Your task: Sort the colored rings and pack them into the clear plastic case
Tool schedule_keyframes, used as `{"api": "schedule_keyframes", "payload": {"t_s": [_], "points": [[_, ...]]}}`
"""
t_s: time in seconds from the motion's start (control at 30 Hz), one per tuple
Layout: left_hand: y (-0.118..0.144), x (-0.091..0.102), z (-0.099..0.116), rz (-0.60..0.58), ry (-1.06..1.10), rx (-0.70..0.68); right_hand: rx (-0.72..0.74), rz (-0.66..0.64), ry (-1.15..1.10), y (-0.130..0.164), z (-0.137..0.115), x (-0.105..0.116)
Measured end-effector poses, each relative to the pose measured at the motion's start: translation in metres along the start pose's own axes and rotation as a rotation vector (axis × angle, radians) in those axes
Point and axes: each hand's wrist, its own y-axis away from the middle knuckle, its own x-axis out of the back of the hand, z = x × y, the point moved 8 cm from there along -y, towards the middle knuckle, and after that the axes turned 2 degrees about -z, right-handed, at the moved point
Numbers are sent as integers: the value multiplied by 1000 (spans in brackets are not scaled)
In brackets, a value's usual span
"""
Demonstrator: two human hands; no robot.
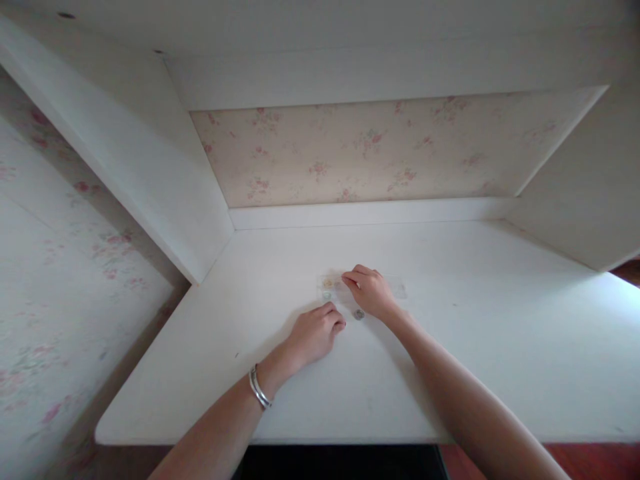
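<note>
A flat, see-through case (399,287), which looks divided into compartments, lies on the white desk. In its left end sit a small yellowish piece (327,283) and a pale greenish piece (327,295). My right hand (370,290) reaches over the case, thumb and fingers pinched together above its left half; whatever is between the fingertips is too small to tell. A small, round, dark greyish thing (359,314) rests on the desk just below that hand. My left hand (316,330) lies curled on the desk in front of the case, its fingers closed and their contents hidden.
The white desk (175,373) has a side panel (150,153) on its left and another panel (575,180) on the right. A shelf (350,67) overhangs the back, with flowered wallpaper (370,150) below it. A silver bracelet (257,387) circles my left wrist.
</note>
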Motion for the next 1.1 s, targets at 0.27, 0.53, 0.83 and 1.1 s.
{"api": "schedule_keyframes", "payload": {"t_s": [0.27,0.53,0.83,1.1], "points": [[-3,2,-9,50,183,37,-82,35,-209,28,16,24],[-25,31,-8,136,175,18,69,-273,-307,51,-5,11],[-81,41,-18,117,-166,102,252,-346,48,60,-42,-1],[-64,51,-28,294,-169,128,276,-347,140,60,-45,-4]]}}
